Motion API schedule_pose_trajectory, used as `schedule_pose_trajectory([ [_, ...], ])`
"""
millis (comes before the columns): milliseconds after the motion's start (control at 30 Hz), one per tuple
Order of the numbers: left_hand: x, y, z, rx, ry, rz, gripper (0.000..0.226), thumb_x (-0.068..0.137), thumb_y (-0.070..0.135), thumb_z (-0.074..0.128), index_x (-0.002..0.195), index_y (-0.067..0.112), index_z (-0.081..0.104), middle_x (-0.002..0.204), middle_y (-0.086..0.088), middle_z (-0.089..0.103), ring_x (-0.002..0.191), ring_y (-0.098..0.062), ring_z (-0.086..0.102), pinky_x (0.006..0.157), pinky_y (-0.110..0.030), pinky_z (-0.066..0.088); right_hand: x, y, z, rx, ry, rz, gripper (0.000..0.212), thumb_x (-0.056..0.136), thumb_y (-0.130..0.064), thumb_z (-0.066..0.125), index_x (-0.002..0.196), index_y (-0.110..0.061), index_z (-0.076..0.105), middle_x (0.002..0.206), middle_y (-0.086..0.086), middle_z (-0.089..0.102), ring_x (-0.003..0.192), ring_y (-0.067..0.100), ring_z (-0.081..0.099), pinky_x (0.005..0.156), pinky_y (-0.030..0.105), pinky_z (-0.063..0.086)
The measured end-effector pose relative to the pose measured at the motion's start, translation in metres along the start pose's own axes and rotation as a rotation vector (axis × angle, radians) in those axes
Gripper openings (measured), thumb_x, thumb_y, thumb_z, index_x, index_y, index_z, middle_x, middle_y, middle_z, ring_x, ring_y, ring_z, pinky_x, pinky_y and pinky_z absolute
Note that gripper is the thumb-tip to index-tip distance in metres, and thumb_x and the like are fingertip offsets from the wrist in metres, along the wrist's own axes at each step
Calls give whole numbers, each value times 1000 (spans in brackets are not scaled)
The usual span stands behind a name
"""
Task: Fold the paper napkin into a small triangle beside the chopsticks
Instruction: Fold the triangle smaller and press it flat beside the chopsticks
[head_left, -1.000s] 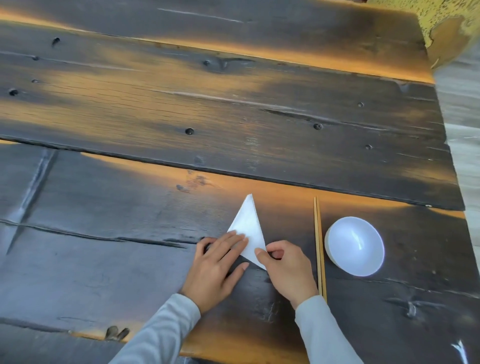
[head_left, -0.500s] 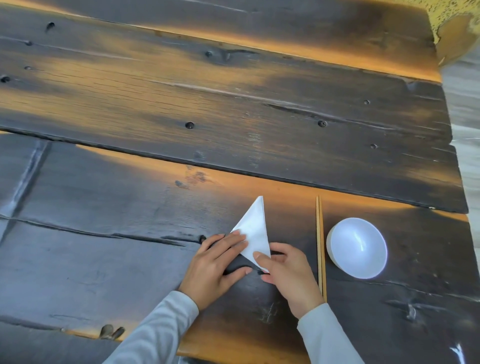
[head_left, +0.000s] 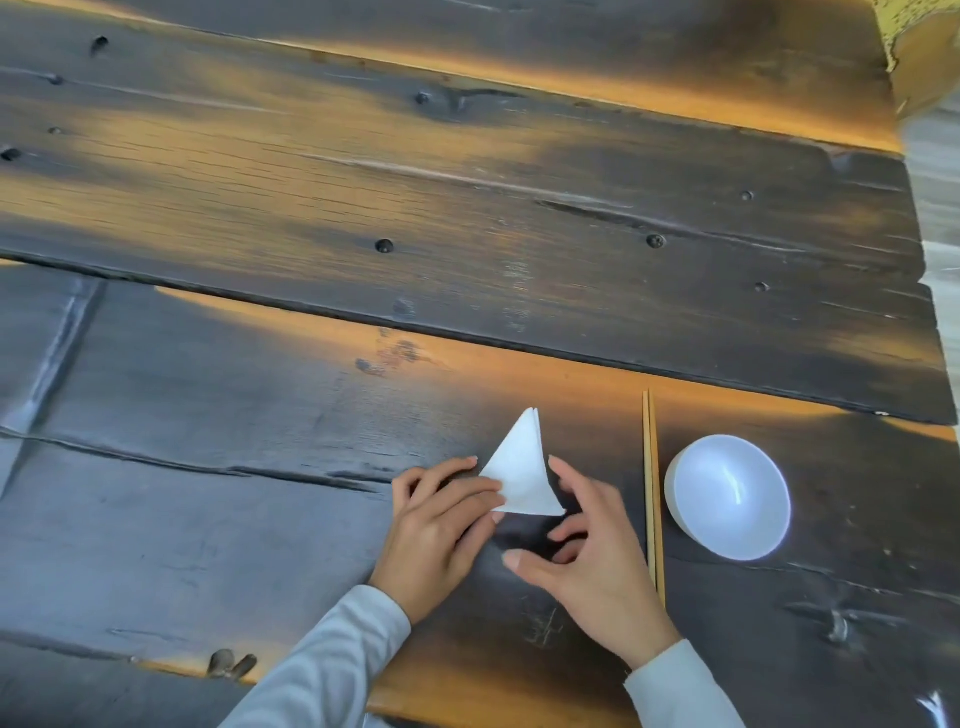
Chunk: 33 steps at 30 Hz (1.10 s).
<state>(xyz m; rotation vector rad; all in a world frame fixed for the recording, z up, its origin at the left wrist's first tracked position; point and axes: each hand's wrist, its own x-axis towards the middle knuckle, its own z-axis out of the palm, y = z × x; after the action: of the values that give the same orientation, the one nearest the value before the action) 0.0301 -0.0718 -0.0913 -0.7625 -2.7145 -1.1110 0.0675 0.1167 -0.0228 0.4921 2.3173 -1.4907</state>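
2 hands work at 1 paper napkin (head_left: 522, 470) on the dark wooden table (head_left: 260, 467). The napkin is white and is folded to a small triangle, with its sharp tip pointing away from the person and its layered edges visible at that tip. It lies flat on the near plank of the table, to the left of the chopsticks (head_left: 653, 488) and apart from them.

The left hand (head_left: 439, 530) lies flat with its fingers stretched, and its fingertips (head_left: 493, 501) press on the lower left corner of the napkin; it does not grasp it. The right hand (head_left: 592, 556) is released, fingers spread and loosely curved. Its forefinger reaches up just beside the right edge of the triangle, and I cannot tell if it touches the paper. Its thumb points left below the napkin, apart from it.

2 chopsticks, light wood, lie side by side and touching, running away from the person. 1 white bowl (head_left: 727, 496), round and empty, stands just right of the chopsticks. 2 light grey sleeves (head_left: 332, 670) cover the forearms.
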Motion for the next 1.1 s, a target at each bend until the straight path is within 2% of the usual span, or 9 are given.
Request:
schedule_pose_trajectory([
  [100, -1, -1, 2, 49, 4, 3, 13, 96, 36, 64, 102, 32, 74, 114, 24, 71, 108, -9, 56, 84, -38, 29, 8, 8, -7, -98, 17, -146, 74, 79, -23, 83, 131, -56, 43, 134, -37, 40, 94, 7, 60, 71, 15, 55],
  [167, -2, -1, 4, 38, -7, 12, 13, 97, 38, 64, 103, 33, 73, 113, 25, 70, 99, -11, 55, 81, -34, 25, 15, 12, -11, -44, -6, -151, 62, 84, -18, 79, 126, -55, 52, 117, -25, 61, 87, 11, 63, 68, 17, 55],
  [233, -3, -1, 5, 23, -22, 8, 13, 97, 37, 64, 104, 32, 73, 113, 24, 70, 93, -12, 53, 79, -31, 24, 20, 13, -13, -30, -11, -133, 53, 86, -16, 77, 117, -55, 59, 101, -20, 69, 82, 11, 64, 67, 17, 55],
  [400, 0, 5, 2, -16, -27, -70, 15, 96, 34, 65, 103, 27, 76, 104, 18, 72, 79, -16, 56, 72, -35, 34, 25, 14, -12, -16, 27, -118, 35, 89, -24, 74, 104, -53, 62, 89, -26, 70, 87, 0, 66, 69, 8, 51],
  [500, 3, 16, 1, -63, -27, -226, 18, 94, 37, 66, 106, 29, 77, 93, 19, 72, 77, -11, 54, 76, -36, 37, 25, 15, -11, -8, 52, -98, 25, 90, -30, 71, 100, -52, 63, 92, -33, 70, 90, -5, 66, 71, 5, 50],
  [633, 7, 25, -1, -108, -31, -387, 16, 89, 36, 70, 102, 31, 77, 75, 20, 65, 71, -9, 52, 79, -36, 36, 23, 13, -10, -7, 71, -86, 23, 90, -33, 70, 95, -54, 62, 92, -42, 66, 89, -9, 66, 68, 2, 49],
  [767, 10, 27, -1, -138, -32, -435, 11, 86, 38, 71, 94, 34, 77, 64, 25, 52, 64, -5, 52, 79, -28, 32, 24, 14, -8, 56, 86, -53, 14, 91, -34, 69, 93, -47, 65, 87, -31, 71, 78, 1, 72, 63, 12, 56],
  [900, 13, 30, -1, -147, -40, -458, 9, 86, 36, 75, 94, 35, 76, 69, 16, 65, 63, -7, 54, 81, -22, 29, 25, 16, -5, 86, 111, -14, 14, 92, -30, 69, 90, -43, 65, 77, -21, 73, 71, 4, 72, 55, 12, 54],
  [1100, 20, 31, -6, -208, -49, -557, 11, 84, 28, 81, 94, 30, 77, 76, 15, 69, 63, -14, 58, 83, -29, 37, 30, 18, -2, 143, 168, 48, 10, 90, -30, 71, 89, -38, 66, 75, -22, 73, 62, 10, 72, 51, 16, 55],
])
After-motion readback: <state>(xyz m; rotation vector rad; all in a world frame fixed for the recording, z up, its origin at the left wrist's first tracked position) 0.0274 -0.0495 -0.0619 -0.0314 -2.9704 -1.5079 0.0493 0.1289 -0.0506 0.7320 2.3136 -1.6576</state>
